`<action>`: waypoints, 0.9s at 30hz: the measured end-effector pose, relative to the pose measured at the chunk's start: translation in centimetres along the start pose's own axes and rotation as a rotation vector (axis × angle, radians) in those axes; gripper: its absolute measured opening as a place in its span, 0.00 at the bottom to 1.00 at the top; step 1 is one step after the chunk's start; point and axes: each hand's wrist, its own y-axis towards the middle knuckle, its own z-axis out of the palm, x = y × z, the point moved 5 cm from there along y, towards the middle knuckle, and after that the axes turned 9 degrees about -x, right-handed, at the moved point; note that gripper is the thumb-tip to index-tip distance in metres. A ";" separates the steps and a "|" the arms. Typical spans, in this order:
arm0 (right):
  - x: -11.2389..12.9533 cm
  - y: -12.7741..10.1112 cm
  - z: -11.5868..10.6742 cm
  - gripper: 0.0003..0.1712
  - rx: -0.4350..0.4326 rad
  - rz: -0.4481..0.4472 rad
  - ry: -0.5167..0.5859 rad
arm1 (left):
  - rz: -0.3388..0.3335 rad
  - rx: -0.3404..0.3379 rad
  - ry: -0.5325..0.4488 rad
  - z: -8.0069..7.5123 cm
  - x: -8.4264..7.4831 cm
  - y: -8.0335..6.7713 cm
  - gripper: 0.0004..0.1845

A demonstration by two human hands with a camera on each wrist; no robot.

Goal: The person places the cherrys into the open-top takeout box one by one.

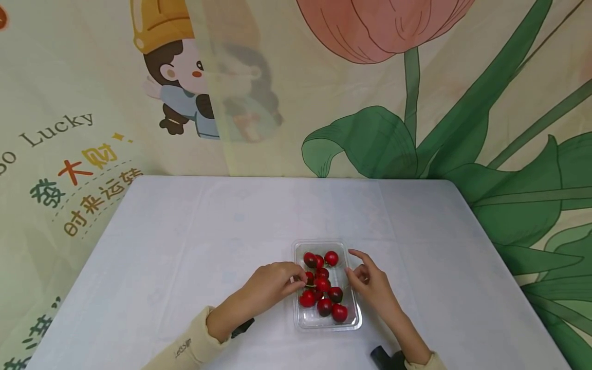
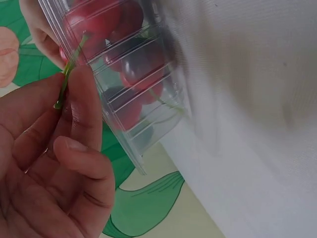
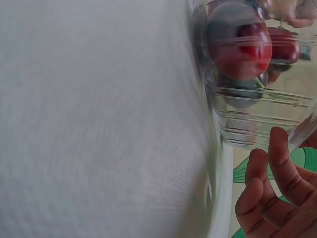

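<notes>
A clear plastic tray holds several red cherries near the table's front middle. My left hand reaches over the tray's left rim. In the left wrist view its thumb and forefinger pinch a green cherry stem beside the tray wall, with cherries showing through it. My right hand is at the tray's right rim, fingers loosely bent and holding nothing. In the right wrist view its fingers lie just below the tray wall, behind which a cherry shows.
The table wears a white cloth and backs onto a wall hanging with a tulip and a cartoon figure. Black wrist-worn devices sit at the left wrist and the right wrist.
</notes>
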 end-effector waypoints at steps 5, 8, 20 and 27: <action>0.1 -0.1 -0.1 0.28 -0.007 -0.011 0.001 | 0.028 0.006 0.025 0.2 -0.2 0.1 0.04; 0.1 -0.1 -0.1 0.28 -0.008 -0.017 0.004 | 0.039 0.004 0.038 0.3 -0.3 0.2 0.04; 0.2 0.0 0.1 0.28 0.005 -0.020 0.014 | 0.054 0.033 0.060 0.9 -0.2 0.4 0.05; -0.2 -0.2 0.1 0.27 0.011 -0.016 0.013 | 0.047 0.055 0.070 1.4 0.0 0.2 0.09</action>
